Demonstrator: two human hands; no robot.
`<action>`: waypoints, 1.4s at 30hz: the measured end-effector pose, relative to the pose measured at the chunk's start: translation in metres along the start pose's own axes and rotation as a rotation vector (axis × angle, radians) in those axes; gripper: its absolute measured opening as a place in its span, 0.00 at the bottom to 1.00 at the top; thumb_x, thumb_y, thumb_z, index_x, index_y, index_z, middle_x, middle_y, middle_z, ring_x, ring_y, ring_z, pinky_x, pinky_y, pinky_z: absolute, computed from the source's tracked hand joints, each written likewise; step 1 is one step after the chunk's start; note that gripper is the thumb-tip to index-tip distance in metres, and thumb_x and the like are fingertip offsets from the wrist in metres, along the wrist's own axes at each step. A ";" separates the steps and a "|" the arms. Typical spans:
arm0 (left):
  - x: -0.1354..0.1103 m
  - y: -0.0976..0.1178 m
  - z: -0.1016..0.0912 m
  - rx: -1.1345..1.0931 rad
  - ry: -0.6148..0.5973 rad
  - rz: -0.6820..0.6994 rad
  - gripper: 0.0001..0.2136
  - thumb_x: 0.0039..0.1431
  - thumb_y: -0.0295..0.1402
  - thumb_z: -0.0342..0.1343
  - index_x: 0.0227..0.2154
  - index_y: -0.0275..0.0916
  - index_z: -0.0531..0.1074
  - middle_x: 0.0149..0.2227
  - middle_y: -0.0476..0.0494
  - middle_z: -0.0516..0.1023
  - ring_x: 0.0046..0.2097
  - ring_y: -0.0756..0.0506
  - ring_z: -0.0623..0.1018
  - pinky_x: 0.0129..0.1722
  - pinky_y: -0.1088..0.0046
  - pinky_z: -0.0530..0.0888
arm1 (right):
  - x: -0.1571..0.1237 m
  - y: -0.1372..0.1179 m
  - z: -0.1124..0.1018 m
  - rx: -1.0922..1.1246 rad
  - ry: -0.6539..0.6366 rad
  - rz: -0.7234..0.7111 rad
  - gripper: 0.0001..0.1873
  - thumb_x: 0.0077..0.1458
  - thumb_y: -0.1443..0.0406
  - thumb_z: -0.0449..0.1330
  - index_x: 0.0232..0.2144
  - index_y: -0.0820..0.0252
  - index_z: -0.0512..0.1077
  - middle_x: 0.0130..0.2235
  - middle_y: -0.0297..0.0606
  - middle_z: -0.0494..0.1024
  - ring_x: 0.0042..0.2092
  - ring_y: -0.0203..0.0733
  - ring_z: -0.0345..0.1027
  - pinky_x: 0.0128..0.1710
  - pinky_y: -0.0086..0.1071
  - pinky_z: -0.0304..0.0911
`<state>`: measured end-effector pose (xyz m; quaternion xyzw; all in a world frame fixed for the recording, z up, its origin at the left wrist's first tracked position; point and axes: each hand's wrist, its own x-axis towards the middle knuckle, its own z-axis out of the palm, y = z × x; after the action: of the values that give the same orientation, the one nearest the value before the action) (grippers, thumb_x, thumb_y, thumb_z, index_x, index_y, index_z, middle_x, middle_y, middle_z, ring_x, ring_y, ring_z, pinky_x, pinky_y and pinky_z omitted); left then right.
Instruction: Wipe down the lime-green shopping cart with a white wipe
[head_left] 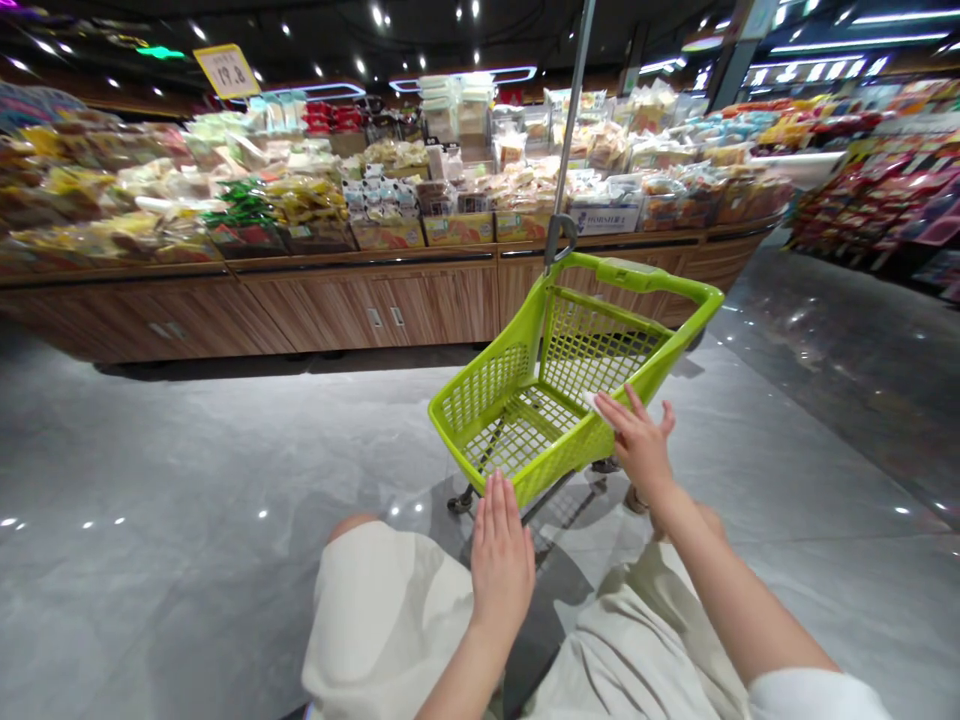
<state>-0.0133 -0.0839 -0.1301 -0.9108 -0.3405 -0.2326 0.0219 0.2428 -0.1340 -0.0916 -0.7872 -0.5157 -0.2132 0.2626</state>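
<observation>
At cart rim [556,456], right hand [639,438], perhaps with tissue [590,400], open floor [195,500] leftward

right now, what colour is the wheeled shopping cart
Bright lime green: the lattice-sided plastic shopping cart shows best in the head view.

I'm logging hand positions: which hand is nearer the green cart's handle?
Right. The right hand is at the cart's near side, below the handle in view; the left hand is farther, by the end opposite the handle.
</observation>
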 end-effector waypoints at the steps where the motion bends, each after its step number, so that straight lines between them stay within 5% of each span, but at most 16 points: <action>1: 0.000 0.002 0.000 -0.009 0.004 -0.002 0.38 0.63 0.30 0.49 0.68 0.29 0.31 0.69 0.27 0.47 0.70 0.36 0.50 0.65 0.55 0.61 | 0.000 -0.004 0.002 -0.014 0.027 0.038 0.39 0.48 0.76 0.50 0.62 0.46 0.60 0.59 0.36 0.71 0.68 0.52 0.49 0.62 0.62 0.29; 4: 0.001 0.005 0.001 -0.017 0.010 -0.012 0.39 0.62 0.30 0.49 0.68 0.29 0.31 0.69 0.27 0.47 0.70 0.36 0.49 0.65 0.54 0.61 | -0.022 -0.053 0.011 0.025 0.012 -0.038 0.39 0.49 0.77 0.48 0.63 0.50 0.58 0.60 0.38 0.71 0.67 0.46 0.52 0.65 0.58 0.27; 8: 0.000 0.001 0.003 0.003 -0.001 -0.010 0.40 0.60 0.26 0.50 0.68 0.28 0.31 0.69 0.28 0.49 0.70 0.37 0.49 0.66 0.55 0.60 | -0.053 -0.107 0.017 0.124 -0.120 -0.373 0.35 0.54 0.76 0.47 0.63 0.52 0.59 0.61 0.38 0.69 0.67 0.39 0.52 0.67 0.49 0.24; 11: 0.000 -0.003 0.001 0.009 -0.009 -0.002 0.38 0.62 0.28 0.49 0.68 0.28 0.32 0.69 0.28 0.49 0.70 0.37 0.50 0.66 0.56 0.60 | -0.039 -0.072 0.011 0.090 -0.119 -0.416 0.34 0.55 0.77 0.47 0.61 0.49 0.61 0.59 0.35 0.71 0.66 0.41 0.53 0.67 0.51 0.25; 14: 0.000 -0.002 0.000 0.006 -0.011 0.001 0.38 0.63 0.29 0.48 0.68 0.28 0.32 0.69 0.28 0.48 0.70 0.37 0.50 0.65 0.56 0.60 | -0.008 -0.012 0.002 -0.009 -0.047 -0.183 0.36 0.51 0.78 0.48 0.60 0.48 0.63 0.59 0.34 0.71 0.67 0.46 0.51 0.65 0.56 0.29; 16: 0.001 0.000 0.000 0.007 -0.010 -0.003 0.38 0.63 0.30 0.49 0.68 0.27 0.32 0.69 0.27 0.48 0.70 0.36 0.49 0.65 0.56 0.60 | 0.002 0.005 0.000 -0.067 -0.013 -0.027 0.37 0.49 0.78 0.49 0.60 0.48 0.62 0.60 0.34 0.70 0.68 0.49 0.49 0.64 0.58 0.31; 19: 0.001 0.004 0.002 0.009 -0.005 -0.017 0.38 0.62 0.31 0.49 0.68 0.27 0.33 0.69 0.27 0.48 0.70 0.36 0.49 0.66 0.55 0.60 | -0.014 -0.028 0.005 -0.052 -0.018 -0.010 0.39 0.48 0.78 0.49 0.61 0.50 0.61 0.61 0.36 0.69 0.68 0.47 0.47 0.64 0.57 0.31; 22: 0.001 0.004 0.004 0.024 -0.014 -0.022 0.38 0.61 0.28 0.49 0.68 0.27 0.34 0.69 0.28 0.48 0.70 0.36 0.49 0.66 0.56 0.59 | -0.046 -0.088 0.012 0.065 -0.097 -0.240 0.38 0.50 0.77 0.47 0.63 0.53 0.59 0.62 0.38 0.68 0.68 0.42 0.48 0.66 0.52 0.27; 24: 0.001 0.002 0.003 0.039 -0.021 -0.015 0.39 0.60 0.26 0.50 0.68 0.27 0.34 0.69 0.28 0.49 0.70 0.37 0.49 0.66 0.56 0.59 | -0.057 -0.104 0.012 0.109 -0.133 -0.377 0.36 0.52 0.77 0.47 0.62 0.52 0.59 0.61 0.37 0.68 0.68 0.40 0.49 0.67 0.50 0.25; 27: 0.000 -0.002 0.002 0.047 -0.024 0.000 0.38 0.61 0.28 0.49 0.68 0.27 0.34 0.69 0.28 0.49 0.70 0.37 0.49 0.66 0.56 0.60 | -0.044 -0.070 0.007 0.079 -0.118 -0.368 0.36 0.52 0.77 0.47 0.62 0.48 0.60 0.60 0.35 0.70 0.67 0.42 0.51 0.66 0.52 0.27; 30: 0.000 -0.002 0.002 0.039 -0.018 0.009 0.37 0.63 0.31 0.49 0.68 0.26 0.34 0.69 0.27 0.49 0.70 0.36 0.50 0.65 0.56 0.60 | -0.015 -0.010 0.002 0.001 -0.038 -0.147 0.39 0.49 0.78 0.48 0.62 0.47 0.60 0.61 0.35 0.69 0.68 0.47 0.49 0.64 0.57 0.30; 32: 0.000 0.000 0.002 0.029 -0.011 0.005 0.37 0.63 0.31 0.49 0.68 0.26 0.34 0.69 0.27 0.49 0.70 0.36 0.50 0.65 0.55 0.60 | -0.004 0.008 0.003 -0.050 0.022 -0.008 0.40 0.48 0.77 0.49 0.62 0.47 0.59 0.61 0.35 0.69 0.68 0.50 0.48 0.63 0.60 0.31; 35: 0.001 0.003 0.003 0.021 -0.006 -0.007 0.37 0.63 0.31 0.49 0.68 0.26 0.34 0.69 0.27 0.49 0.70 0.35 0.49 0.65 0.55 0.60 | -0.018 -0.023 0.012 -0.030 0.045 0.007 0.42 0.47 0.77 0.48 0.64 0.49 0.56 0.61 0.37 0.68 0.68 0.49 0.48 0.64 0.59 0.30; 39: 0.001 0.002 0.003 0.016 -0.004 -0.011 0.38 0.61 0.28 0.49 0.68 0.27 0.33 0.69 0.27 0.49 0.70 0.36 0.50 0.65 0.55 0.60 | -0.056 -0.094 0.023 0.114 -0.053 -0.295 0.37 0.53 0.76 0.46 0.65 0.52 0.55 0.61 0.39 0.68 0.67 0.42 0.51 0.66 0.52 0.26; 42: 0.000 -0.002 0.002 0.024 -0.013 -0.001 0.39 0.61 0.28 0.50 0.68 0.27 0.32 0.69 0.27 0.50 0.70 0.36 0.50 0.65 0.55 0.60 | -0.056 -0.086 0.019 0.107 -0.073 -0.423 0.34 0.56 0.75 0.47 0.63 0.48 0.59 0.60 0.35 0.70 0.67 0.40 0.52 0.67 0.51 0.26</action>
<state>-0.0139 -0.0815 -0.1318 -0.9118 -0.3437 -0.2227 0.0303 0.1432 -0.1325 -0.1232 -0.6537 -0.6890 -0.2071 0.2347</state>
